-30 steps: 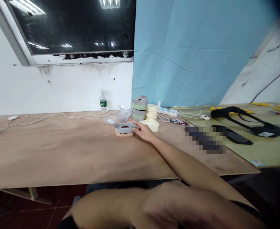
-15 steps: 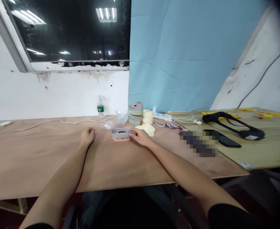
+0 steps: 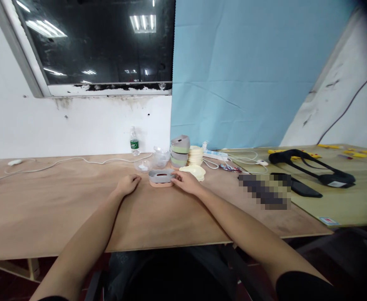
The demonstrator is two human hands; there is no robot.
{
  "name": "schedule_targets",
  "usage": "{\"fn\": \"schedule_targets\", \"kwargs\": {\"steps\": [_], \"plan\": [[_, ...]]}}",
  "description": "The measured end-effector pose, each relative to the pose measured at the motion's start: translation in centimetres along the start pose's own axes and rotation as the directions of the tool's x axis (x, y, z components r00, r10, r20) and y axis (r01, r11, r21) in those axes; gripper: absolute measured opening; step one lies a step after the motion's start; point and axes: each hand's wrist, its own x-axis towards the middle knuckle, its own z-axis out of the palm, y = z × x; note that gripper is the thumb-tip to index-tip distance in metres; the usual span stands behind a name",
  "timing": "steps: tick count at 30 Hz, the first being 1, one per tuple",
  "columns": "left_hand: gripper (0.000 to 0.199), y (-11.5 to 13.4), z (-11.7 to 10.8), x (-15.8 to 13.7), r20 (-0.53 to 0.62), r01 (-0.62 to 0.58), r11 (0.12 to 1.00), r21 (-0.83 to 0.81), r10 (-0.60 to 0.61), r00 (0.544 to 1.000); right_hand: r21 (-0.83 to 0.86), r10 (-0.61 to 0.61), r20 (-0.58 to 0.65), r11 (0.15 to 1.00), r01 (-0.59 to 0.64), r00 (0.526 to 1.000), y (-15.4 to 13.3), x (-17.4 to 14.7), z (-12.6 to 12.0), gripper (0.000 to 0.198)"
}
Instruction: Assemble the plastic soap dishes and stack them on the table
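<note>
A small oval box (image 3: pixel 160 179), grey above and pink below with a slot in its top, sits on the wooden table. My right hand (image 3: pixel 186 182) grips its right end between thumb and fingers. To the left of the box, and apart from it, my left hand (image 3: pixel 128 184) rests on the table with its fingers curled in; nothing shows in it. Behind the box stand a stack of similar grey and green boxes (image 3: pixel 180 151), a pile of cream-coloured scalloped pieces (image 3: pixel 195 155) and clear plastic cups (image 3: pixel 160 158). One cream piece (image 3: pixel 197 172) lies just behind my right hand.
A water bottle (image 3: pixel 134 142) stands by the wall. A white cable (image 3: pixel 86 159) runs along the back to a power strip (image 3: pixel 215 155). On the right are a black strap-like headset (image 3: pixel 336 180), a flat black object (image 3: pixel 307 188) and several yellow pieces (image 3: pixel 355 153).
My left hand has moved right, nearer to the box, with its fingers now pointing toward it. My right hand stays at the box's right end. The view has shifted slightly.
</note>
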Motion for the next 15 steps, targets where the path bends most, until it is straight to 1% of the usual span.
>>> {"fn": "schedule_targets", "kwargs": {"steps": [3, 6, 8, 9, 12, 15], "plan": [[0.04, 0.3, -0.1, -0.1, 0.019, 0.01, 1.0, 0.004, -0.01, 1.0, -0.018, -0.004, 0.007, 1.0, 0.004, 1.0, -0.1, 0.0, 0.1, 0.035], [0.053, 0.5, 0.1, -0.1, 0.035, 0.008, 1.0, -0.001, -0.008, 0.999, -0.038, 0.007, -0.01, 0.999, -0.007, 1.0, -0.2, 0.1, 0.4, 0.036], [0.062, 0.9, 0.3, -0.2, 0.049, -0.018, 1.0, -0.004, 0.018, 0.999, -0.055, 0.027, -0.031, 0.998, -0.029, 0.999, -0.3, 0.2, 0.7, 0.038], [0.063, 1.2, 0.4, -0.3, 0.052, -0.037, 0.999, -0.004, 0.037, 0.998, -0.064, 0.038, -0.039, 0.997, -0.041, 0.998, -0.4, 0.2, 0.8, 0.038], [0.053, 2.3, 0.7, -0.4, 0.048, -0.097, 0.995, -0.006, 0.097, 0.994, -0.085, 0.03, -0.027, 0.996, -0.032, 0.999, -0.7, 0.3, 1.1, 0.04], [0.046, 3.4, 1.1, -0.4, 0.037, -0.109, 0.994, 0.008, 0.108, 0.993, -0.068, -0.031, 0.012, 0.997, 0.032, 0.999, -1.0, 0.2, 1.0, 0.047]]}}
